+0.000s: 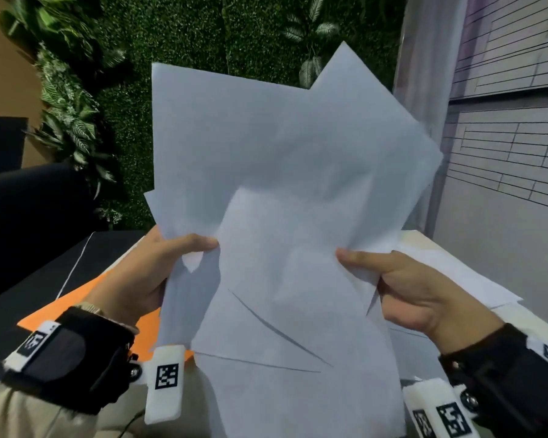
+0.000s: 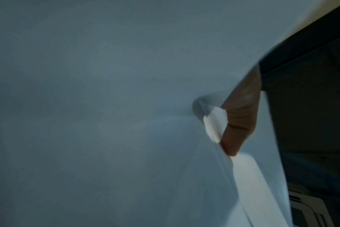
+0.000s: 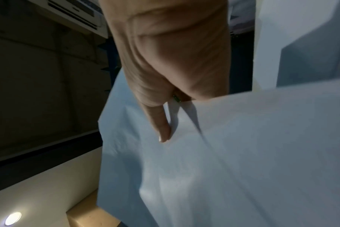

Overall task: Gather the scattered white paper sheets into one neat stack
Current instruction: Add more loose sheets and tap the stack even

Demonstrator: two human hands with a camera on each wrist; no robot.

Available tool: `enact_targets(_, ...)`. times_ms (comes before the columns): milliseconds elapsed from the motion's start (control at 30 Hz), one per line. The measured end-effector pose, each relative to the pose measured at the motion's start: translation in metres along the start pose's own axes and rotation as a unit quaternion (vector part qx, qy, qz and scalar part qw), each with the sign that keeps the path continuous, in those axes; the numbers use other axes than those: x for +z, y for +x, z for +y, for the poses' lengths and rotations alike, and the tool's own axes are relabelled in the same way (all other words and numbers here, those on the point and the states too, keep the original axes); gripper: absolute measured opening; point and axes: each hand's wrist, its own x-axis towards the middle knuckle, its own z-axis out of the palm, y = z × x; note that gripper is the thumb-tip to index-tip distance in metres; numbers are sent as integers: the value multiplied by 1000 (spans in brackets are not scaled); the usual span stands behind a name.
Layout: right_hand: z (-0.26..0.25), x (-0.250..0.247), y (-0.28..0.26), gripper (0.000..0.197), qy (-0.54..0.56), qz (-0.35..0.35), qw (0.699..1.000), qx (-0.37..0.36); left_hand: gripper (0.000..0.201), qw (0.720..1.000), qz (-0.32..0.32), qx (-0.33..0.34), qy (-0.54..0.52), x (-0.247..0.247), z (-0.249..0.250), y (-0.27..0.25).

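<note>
White paper sheets (image 1: pixel 282 191) held up in the air in front of the person, above the table (image 1: pixel 424 245). Long axis roughly upright, top corners pointing up toward the plant wall (image 1: pixel 203 33). Bundle is uneven: sheets fanned, corners sticking out at different angles, front sheet lower than the rest. More loose sheets (image 1: pixel 456 273) lie flat on the table at right; an orange sheet (image 1: pixel 121 289) lies flat at left under the left arm. No containers visible. Left hand (image 1: pixel 159 270) grips the bundle's left edge, thumb in front, fingers curled behind. Right hand (image 1: pixel 412 292) pinches the right edge, thumb on the front face; right wrist view shows a fingertip (image 3: pixel 164 135) pressed on the paper. Both wrists wear black straps with tag markers.
</note>
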Motion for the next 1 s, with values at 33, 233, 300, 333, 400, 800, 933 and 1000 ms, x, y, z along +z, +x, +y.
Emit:
enact_targets(33, 5, 0, 1, 43, 12, 2, 1000, 14, 57, 1000, -3, -6, 0, -2, 0, 1)
enact_targets(233, 47, -1, -2, 34, 68, -22, 994, 84, 35, 997, -40, -50, 49, -2, 10, 4)
enact_targets(300, 49, -4, -2, 31, 65, -3, 996, 61, 26, 996, -37, -64, 57, -3, 15, 6)
enact_targets(333, 49, -7, -2, 34, 63, 12, 997, 42, 24, 996, -20, -69, 60, -4, 16, 7)
enact_targets(400, 49, -9, -2, 42, 54, 32, 998, 7, 24, 995, 11, -82, 64, -7, 16, 8)
enact_targets(800, 48, -15, -13, 46, -15, 27, 999, -26, 19, 985, 15, -138, 103, 9, 12, 3)
enact_targets(933, 48, -18, -15, 50, -13, 4, 1000, -11, 17, 984, 3, -152, 94, 19, 16, 1)
enact_targets(1000, 47, -22, -15, 51, -22, -10, 1000, -7, 20, 983, 2, -167, 75, 17, 22, 1)
